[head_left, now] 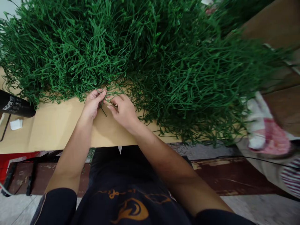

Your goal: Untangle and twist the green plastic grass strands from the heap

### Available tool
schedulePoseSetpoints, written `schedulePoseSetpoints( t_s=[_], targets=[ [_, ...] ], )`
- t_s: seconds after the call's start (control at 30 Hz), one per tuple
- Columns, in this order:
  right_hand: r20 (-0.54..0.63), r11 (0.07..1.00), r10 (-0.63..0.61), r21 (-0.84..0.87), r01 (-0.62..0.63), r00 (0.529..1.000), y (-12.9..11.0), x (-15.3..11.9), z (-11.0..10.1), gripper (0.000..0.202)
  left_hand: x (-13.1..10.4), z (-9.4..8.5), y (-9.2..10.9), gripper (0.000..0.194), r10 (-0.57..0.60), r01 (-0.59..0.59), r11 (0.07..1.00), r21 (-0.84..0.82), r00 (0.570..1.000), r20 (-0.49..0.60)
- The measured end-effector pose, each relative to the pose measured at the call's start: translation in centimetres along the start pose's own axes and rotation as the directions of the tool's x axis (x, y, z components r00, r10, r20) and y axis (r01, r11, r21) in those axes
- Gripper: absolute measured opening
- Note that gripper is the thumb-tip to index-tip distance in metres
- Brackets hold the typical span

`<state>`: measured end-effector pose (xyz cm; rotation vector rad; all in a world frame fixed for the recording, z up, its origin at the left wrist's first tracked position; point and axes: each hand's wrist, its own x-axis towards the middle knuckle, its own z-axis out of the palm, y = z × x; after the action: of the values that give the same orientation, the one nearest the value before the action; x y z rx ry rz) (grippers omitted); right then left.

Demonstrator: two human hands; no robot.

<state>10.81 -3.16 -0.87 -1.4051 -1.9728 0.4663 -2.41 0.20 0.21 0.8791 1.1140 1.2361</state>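
My left hand (92,103) is closed, thumb and fingers pinching thin green artificial plant stems (103,109). One dark stem end pokes out below its fingers. Close beside it, my right hand (124,111) has its thumb and forefinger curled around the same stems; the exact contact is too small to see clearly. Both hands are just above the cardboard-covered table (58,125), at the near edge of a large heap of green artificial stems (100,47). Small forked tips show on many of them.
A black vacuum bottle (16,104) lies at the left, near a small white paper piece (16,124). Cardboard boxes (278,25) stand at the right, with a pink and white cloth (269,134) below. The heap reaches over the table's front edge on the right.
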Motion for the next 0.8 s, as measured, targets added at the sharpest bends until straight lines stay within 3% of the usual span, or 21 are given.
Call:
schedulePoseSetpoints(
  t_s=[0.2,0.5,0.57,0.63,0.7,0.73,0.8],
  targets=[
    [0.094,0.997,-0.061,0.045,0.057,0.994,-0.5,-0.4,-0.6,0.016,0.1,0.1,-0.2,0.008,0.024,-0.024,0.999,0.031,1.0,0.001],
    [0.117,0.997,-0.071,0.026,0.068,0.991,-1.6,-1.5,-1.1,0.018,0.1,1.7,-0.2,0.02,0.037,-0.016,0.989,0.146,0.99,-0.139],
    [0.128,0.984,-0.168,0.073,0.16,0.977,-2.5,-2.8,-1.0,0.02,0.6,1.4,-0.2,0.021,0.067,-0.033,0.986,0.161,0.976,-0.207],
    [0.162,0.922,-0.373,0.171,0.347,0.913,-3.6,-4.3,-1.0,0.02,1.1,0.8,-0.1,0.021,0.122,-0.076,0.983,0.167,0.951,-0.285],
    [0.165,0.85,-0.511,0.247,0.466,0.844,-4.4,-5.5,-1.3,0.02,1.2,0.2,0.0,0.018,0.158,-0.111,0.979,0.171,0.943,-0.292],
    [0.152,0.847,-0.512,0.251,0.468,0.845,-4.4,-5.8,-1.8,0.02,1.2,0.0,0.1,0.016,0.16,-0.118,0.978,0.171,0.952,-0.261],
    [0.085,0.911,-0.385,0.196,0.364,0.919,-3.5,-5.4,-3.3,0.022,0.7,-0.2,0.1,0.011,0.137,-0.108,0.981,0.162,0.973,-0.186]
  ],
)
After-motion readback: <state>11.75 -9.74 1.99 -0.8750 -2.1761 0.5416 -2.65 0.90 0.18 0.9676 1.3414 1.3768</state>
